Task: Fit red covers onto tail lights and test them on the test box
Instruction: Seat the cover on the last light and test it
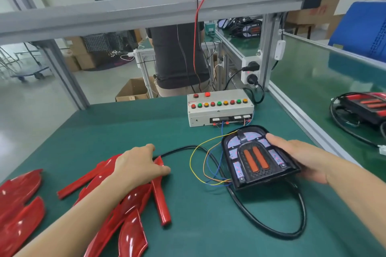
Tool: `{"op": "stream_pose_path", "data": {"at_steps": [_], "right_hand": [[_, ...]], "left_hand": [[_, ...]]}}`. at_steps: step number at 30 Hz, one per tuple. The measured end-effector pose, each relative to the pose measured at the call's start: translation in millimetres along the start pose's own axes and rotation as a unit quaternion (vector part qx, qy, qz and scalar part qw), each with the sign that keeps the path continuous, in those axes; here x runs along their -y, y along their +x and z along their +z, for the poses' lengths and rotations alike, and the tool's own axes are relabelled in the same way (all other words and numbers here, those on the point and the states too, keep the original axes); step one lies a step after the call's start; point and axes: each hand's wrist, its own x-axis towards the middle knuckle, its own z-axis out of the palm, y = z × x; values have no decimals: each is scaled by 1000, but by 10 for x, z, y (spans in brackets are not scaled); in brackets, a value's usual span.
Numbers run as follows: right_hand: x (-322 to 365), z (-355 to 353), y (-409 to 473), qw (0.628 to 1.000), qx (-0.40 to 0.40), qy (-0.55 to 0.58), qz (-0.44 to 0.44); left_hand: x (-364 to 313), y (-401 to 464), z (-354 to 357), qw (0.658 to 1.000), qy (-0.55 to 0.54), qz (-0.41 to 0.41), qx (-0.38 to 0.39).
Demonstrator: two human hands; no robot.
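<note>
Under the left hand lies a heap of red covers, glossy moulded plastic with long curved prongs; the fingers curl over the top cover and appear to be taking hold of it, though how firm the grip is I cannot tell. Beneath the right hand, tilted up off the green surface, sits the tail light, a black shield-shaped housing with pale reflective panels and two orange bars down its middle; the thumb lies along its far edge and the fingers wrap under its right side, holding it. Beyond that hand stands the test box, a grey case with rows of red, green and amber buttons; thin coloured wires and a thick black cable loop between the hands. By my reading the fitting step is just starting; next the cover must be lifted across, its prongs lined up with the housing's recesses, and pressed home; the wires should stay clear of the seam.
</note>
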Motion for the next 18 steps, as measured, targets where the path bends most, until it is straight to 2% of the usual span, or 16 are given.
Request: {"op": "stream_pose_path", "data": {"at_steps": [3, 5, 6, 8, 9, 10, 12, 14, 16, 18], "right_hand": [[8, -58, 26, 992, -46, -112, -24], [29, -51, -1, 986, -63, -149, -39], [44, -32, -13, 974, -94, -196, -64], [87, 49, -83, 915, -214, -309, -148], [126, 161, -183, 893, -253, -314, -202], [150, 294, -295, 885, -254, -294, -256], [194, 645, -567, 889, -167, -274, -326], [185, 986, -763, 872, -83, -332, -350], [166, 1157, -839, 833, -79, -395, -379], [143, 1163, -840, 807, -131, -425, -388]], "left_hand": [[12, 20, -66, 991, -121, -21, 55], [30, 33, -139, 957, -263, -34, 116], [40, 46, -173, 935, -325, -33, 137], [26, 62, -253, 893, -418, -26, 164], [-2, 61, -300, 874, -454, -23, 170], [-45, 60, -352, 855, -489, -18, 171], [-186, 62, -445, 813, -556, -4, 173], [-403, 38, -516, 773, -604, 19, 191], [-631, 15, -537, 751, -624, 43, 212], [-805, 10, -524, 740, -634, 57, 218]]}}
